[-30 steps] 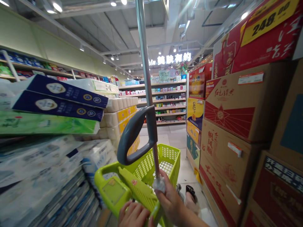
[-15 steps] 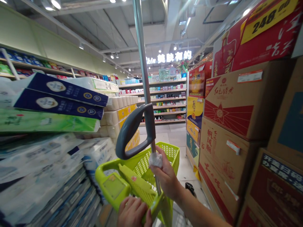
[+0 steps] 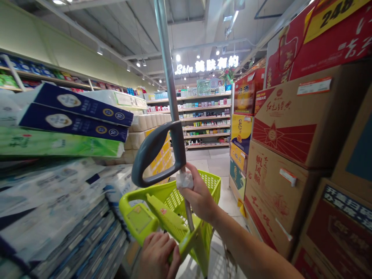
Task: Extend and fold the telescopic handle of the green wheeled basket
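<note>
My left hand (image 3: 159, 254) is closed around the near handle bar of a lime-green shopping cart (image 3: 211, 186), at the bottom of the view. A metal pole (image 3: 172, 73) slants up through the middle, its lower end over the cart. My right hand (image 3: 200, 193) is closed around the pole, pressing a crumpled white tissue (image 3: 184, 179) against it. Just above that hand, a dark grey loop handle (image 3: 139, 166) is fixed on the pole. The cart's child-seat flap (image 3: 167, 213) lies between the two hands. What sits in the basket is mostly hidden.
Packs of toilet paper and tissues (image 3: 58, 182) are piled on the left. Stacked liquor cartons (image 3: 285, 124) form a wall on the right. Shelves of small packages (image 3: 207, 114) stand ahead beyond a strip of tiled floor (image 3: 203, 155). Wall shelves (image 3: 43, 73) run along the left.
My right hand has slid up the pole with the tissue, closer to the grey handle. The pole's upper part has shifted left. My left hand stays on the cart handle.
</note>
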`<act>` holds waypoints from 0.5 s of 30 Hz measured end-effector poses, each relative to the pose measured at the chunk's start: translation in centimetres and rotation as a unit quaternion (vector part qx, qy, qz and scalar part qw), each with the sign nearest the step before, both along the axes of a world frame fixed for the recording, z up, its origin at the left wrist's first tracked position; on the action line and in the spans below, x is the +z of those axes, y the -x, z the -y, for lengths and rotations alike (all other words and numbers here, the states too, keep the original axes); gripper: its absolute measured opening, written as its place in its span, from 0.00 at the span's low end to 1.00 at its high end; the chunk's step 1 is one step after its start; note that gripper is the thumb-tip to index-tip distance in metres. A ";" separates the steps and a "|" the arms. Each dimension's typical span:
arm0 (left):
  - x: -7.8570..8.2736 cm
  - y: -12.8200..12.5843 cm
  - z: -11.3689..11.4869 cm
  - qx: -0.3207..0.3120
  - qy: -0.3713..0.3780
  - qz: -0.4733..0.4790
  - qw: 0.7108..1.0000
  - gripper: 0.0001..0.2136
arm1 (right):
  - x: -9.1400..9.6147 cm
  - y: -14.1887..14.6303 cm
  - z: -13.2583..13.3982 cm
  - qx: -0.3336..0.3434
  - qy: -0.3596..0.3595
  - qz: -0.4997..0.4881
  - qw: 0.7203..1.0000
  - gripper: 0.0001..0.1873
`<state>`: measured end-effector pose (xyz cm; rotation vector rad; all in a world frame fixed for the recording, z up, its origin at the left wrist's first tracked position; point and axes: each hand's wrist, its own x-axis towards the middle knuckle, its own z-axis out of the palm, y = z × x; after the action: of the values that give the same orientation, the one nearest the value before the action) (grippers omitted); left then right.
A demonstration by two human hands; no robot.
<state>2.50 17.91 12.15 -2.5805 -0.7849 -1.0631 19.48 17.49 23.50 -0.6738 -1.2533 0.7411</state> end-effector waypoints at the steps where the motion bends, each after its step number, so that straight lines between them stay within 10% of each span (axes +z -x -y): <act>1: 0.0 0.0 0.0 0.001 0.003 0.000 1.000 0.13 | 1.0 0.0 -0.2 0.002 -0.012 -0.005 1.000 0.31; 4: 0.1 0.0 0.1 0.006 0.004 -0.002 1.000 0.13 | 1.0 0.3 -0.3 -0.016 -0.020 -0.011 1.000 0.29; 11: 0.0 0.2 0.0 0.002 0.012 -0.004 1.000 0.14 | -9.3 1.8 1.0 -0.194 0.066 0.100 0.974 0.28; 15: -0.2 0.1 -0.2 -0.007 -0.004 0.007 1.000 0.14 | -10.3 2.3 1.3 -0.290 0.045 0.158 0.943 0.31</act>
<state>2.36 18.15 11.98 -2.5787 -0.7653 -1.0864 17.16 16.22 13.23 -1.2081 -1.2200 0.2016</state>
